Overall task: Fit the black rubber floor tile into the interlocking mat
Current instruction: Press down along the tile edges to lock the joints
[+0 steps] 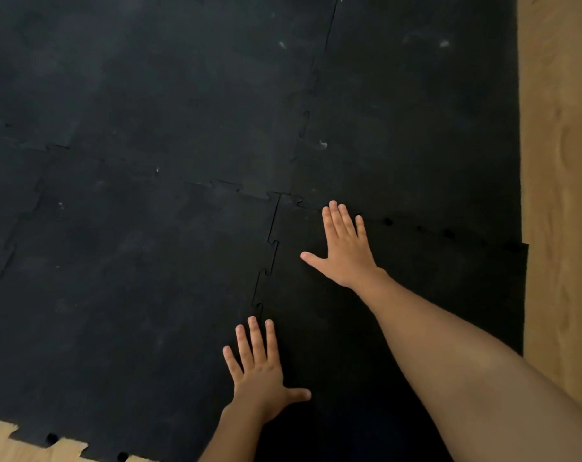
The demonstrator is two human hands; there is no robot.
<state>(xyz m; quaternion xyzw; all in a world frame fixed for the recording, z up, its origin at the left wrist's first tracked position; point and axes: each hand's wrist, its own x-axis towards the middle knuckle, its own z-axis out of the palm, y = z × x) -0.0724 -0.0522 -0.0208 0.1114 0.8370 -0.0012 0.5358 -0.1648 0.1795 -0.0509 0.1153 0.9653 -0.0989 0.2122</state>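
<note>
The black rubber floor tile (426, 295) lies at the lower right, against the interlocking mat (149, 228) of joined black tiles. Its left seam shows puzzle tabs meshed with the neighbouring tile. Its far edge overlaps the tile behind it, with small gaps showing along that seam, and its right corner sticks out past the mat's edge. My right hand (344, 248) lies flat, fingers spread, near the tile's far left corner. My left hand (261, 371) lies flat, fingers spread, across the left seam lower down. Neither hand holds anything.
Light wood floor (559, 161) runs along the right side of the mat and shows at the bottom left (2, 445), past the mat's toothed near edge. Pale scuff marks dot the far tiles.
</note>
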